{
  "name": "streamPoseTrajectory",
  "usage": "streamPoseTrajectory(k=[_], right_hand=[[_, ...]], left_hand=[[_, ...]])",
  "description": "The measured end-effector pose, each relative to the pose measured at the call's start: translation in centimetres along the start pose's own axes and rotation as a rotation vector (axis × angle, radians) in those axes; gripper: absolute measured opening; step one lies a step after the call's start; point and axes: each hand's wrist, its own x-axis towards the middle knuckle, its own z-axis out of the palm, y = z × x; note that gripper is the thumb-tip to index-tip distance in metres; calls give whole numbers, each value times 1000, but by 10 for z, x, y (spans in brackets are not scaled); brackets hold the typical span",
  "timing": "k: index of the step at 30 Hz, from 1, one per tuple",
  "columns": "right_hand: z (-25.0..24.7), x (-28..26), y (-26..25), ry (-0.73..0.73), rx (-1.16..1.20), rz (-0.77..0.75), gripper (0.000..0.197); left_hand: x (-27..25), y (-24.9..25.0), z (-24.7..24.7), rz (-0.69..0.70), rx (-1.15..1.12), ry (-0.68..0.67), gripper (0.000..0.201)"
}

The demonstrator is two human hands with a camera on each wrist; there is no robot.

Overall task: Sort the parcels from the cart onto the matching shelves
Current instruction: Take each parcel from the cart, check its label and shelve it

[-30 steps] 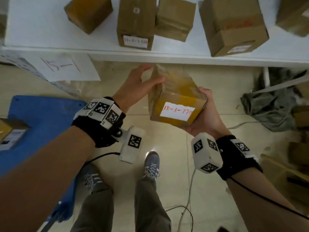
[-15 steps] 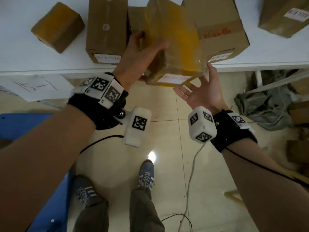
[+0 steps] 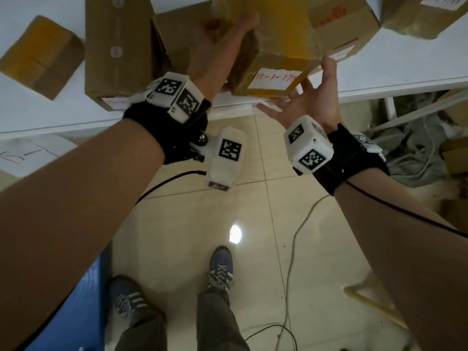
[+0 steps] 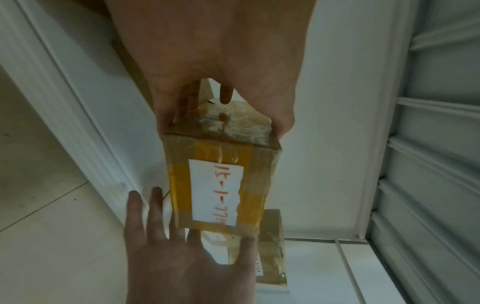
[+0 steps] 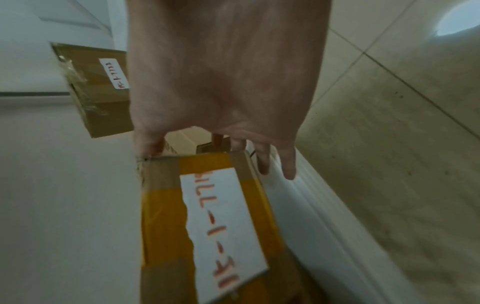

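Observation:
A brown parcel (image 3: 276,59) wrapped in yellow tape carries a white label with red writing, "15-1-77..". My left hand (image 3: 225,39) grips its left end, thumb on one side and fingers on the other (image 4: 221,98). It hangs over the front edge of the white shelf (image 3: 395,69), between other boxes; I cannot tell if it touches the shelf. My right hand (image 3: 301,102) is open, palm up, below the labelled end, fingertips against the parcel (image 5: 207,226). The left wrist view shows that hand (image 4: 182,253) with fingers spread.
Several cardboard parcels stand on the shelf: a small one (image 3: 40,57) at the left, a tall one (image 3: 119,51), a large one (image 3: 339,24), another (image 5: 96,88) at the right. A paper sign (image 3: 25,155) hangs under the shelf. The blue cart (image 3: 76,312) is at lower left; cables cross the floor.
The parcel has gone up and forward from chest height to over the shelf edge. My right hand stopped cupping it from below and opened; the left hand kept its grip.

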Motion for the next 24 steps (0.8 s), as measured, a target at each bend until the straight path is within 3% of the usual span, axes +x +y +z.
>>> streamPoseTrajectory(k=[3,6,11,15,24], right_hand=[[-16,-7,2,3,-44,48,77],[-24,-15,1,36,-11,22,75],[-19,-15,3,138,11,-44,50],[-9,-14,8,143,11,-96,47],[-8,-22,31,168,17,-175,47]], left_hand=[[14,-10,12,10,55,6,111],[15,-17,16,78,237,-15,94],[26,-31,-2,359,629,97,66],[36,-37,-17,304,890,62,59],[31,-44,-40,312,1242,66,56]])
